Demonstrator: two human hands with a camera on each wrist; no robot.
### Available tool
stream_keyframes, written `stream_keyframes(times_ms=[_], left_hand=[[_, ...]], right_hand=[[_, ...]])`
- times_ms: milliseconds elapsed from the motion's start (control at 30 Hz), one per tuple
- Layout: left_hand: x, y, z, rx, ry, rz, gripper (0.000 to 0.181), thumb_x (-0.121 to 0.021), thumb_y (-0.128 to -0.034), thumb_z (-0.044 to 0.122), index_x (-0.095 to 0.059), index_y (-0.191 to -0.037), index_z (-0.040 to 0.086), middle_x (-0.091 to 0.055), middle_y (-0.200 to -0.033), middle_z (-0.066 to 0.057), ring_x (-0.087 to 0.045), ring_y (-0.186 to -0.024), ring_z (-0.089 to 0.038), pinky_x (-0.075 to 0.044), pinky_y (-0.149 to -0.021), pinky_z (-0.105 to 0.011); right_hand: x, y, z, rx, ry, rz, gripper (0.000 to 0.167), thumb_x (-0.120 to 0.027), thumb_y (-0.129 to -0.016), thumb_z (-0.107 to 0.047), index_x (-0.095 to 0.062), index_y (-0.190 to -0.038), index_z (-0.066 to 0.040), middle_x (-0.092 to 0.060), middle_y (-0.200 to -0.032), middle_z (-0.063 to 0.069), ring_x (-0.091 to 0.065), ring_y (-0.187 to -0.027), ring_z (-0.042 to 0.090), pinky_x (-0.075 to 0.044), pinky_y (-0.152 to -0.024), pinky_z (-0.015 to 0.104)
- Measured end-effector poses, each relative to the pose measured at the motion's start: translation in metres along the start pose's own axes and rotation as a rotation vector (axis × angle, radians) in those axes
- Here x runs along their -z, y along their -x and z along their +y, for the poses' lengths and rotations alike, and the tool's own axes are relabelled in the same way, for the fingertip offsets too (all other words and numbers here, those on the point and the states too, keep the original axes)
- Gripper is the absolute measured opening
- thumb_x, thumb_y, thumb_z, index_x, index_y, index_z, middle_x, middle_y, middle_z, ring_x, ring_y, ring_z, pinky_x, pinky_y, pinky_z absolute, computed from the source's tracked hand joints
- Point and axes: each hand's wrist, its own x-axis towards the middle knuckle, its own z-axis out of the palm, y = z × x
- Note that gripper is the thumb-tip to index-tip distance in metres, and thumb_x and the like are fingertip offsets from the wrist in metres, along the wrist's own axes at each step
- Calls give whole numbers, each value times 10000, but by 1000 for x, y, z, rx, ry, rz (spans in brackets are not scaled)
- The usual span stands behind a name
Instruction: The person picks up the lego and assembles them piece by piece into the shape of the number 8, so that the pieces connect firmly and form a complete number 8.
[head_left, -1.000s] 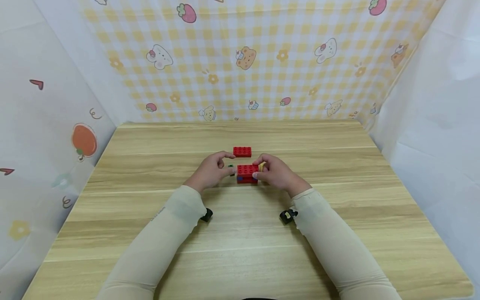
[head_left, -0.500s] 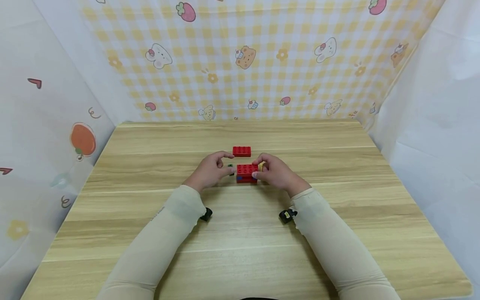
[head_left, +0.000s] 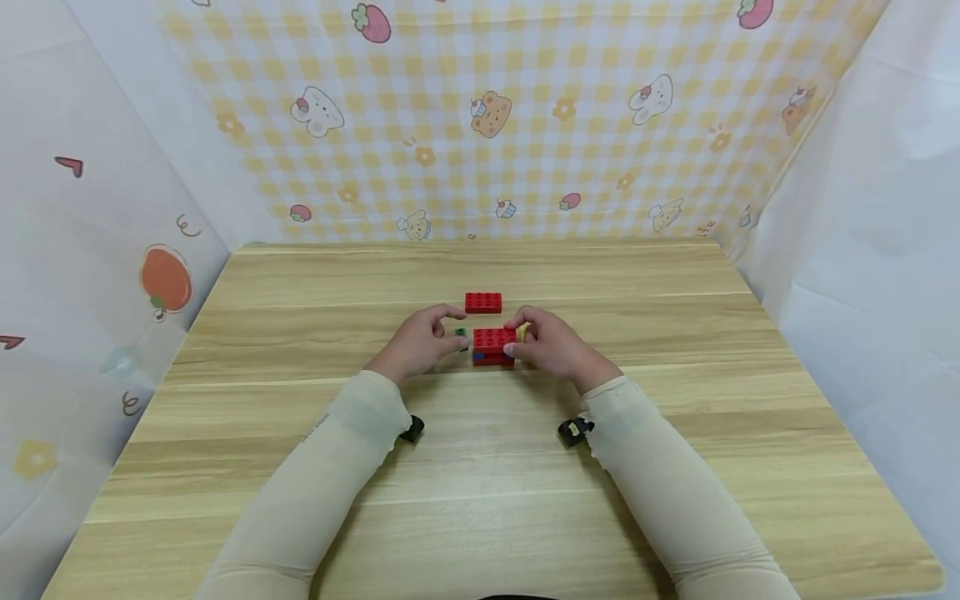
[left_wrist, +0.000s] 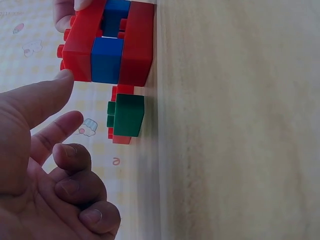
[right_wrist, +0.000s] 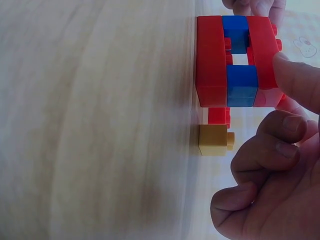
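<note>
On the table stands a small stack: a red bottom brick (right_wrist: 211,65), two blue bricks (left_wrist: 106,60) as spaced uprights, and a red top brick (head_left: 493,337). My right hand (head_left: 555,346) has thumb and index finger at the right end of the top brick, pinching it; its other fingers curl free. My left hand (head_left: 418,340) is just left of the stack, thumb and index finger spread, with nothing held. A green brick (left_wrist: 129,115) lies beside the left thumb. Partly hidden by the right hand, a yellow brick (right_wrist: 213,140) lies to the right.
Another red brick (head_left: 483,302) lies behind the stack. The wooden table (head_left: 480,500) reaches back to a checked, printed cloth (head_left: 450,125). White cloths hang along both sides. A black wrist mount (head_left: 576,431) shows under the right sleeve.
My left hand has drawn back very slightly to the left from the stack, and more of the green brick shows. The right hand and the stack look unmoved.
</note>
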Motion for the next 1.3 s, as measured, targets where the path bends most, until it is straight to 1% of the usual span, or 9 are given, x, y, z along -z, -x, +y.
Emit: stream_keyframes(times_ms=[233, 500, 733, 1300], left_hand=[[0, -2, -2, 7, -21, -8, 491, -756, -996, 277, -606, -1455, 194, -448, -802, -28, -389, -572, -156, -347, -533, -293], [-2, -2, -1, 20, -26, 1, 480, -756, -994, 272, -612, -1448, 208, -455, -810, -36, -397, -569, -164, -354, -538, -299], [-4, -3, -3, 20, -40, 11, 461, -755, -994, 261, -622, -1434, 216, -460, -822, -43, -397, -575, -166, -360, -539, -300], [-5, -3, -1, 67, -78, 5, 450, -738, -999, 257, -620, -1428, 193, -518, -960, -82, -481, -768, -208, -421, -663, -337]], right_hand=[[0, 0, 0, -4, 5, -2, 255, -757, -975, -106, -640, -1200, -87, -498, -667, 9, -455, -577, 150, -407, -556, 272], [0, 0, 0, -12, -2, -7, 251, -760, -973, -105, -645, -1195, -93, -500, -670, 13, -459, -585, 156, -406, -559, 277], [0, 0, 0, -2, -7, -10, 259, -758, -974, -100, -637, -1202, -76, -494, -669, 10, -452, -579, 150, -402, -548, 271], [1, -1, 0, -11, 8, -11, 257, -755, -977, -107, -641, -1207, -93, -492, -682, 17, -457, -593, 162, -409, -568, 283]])
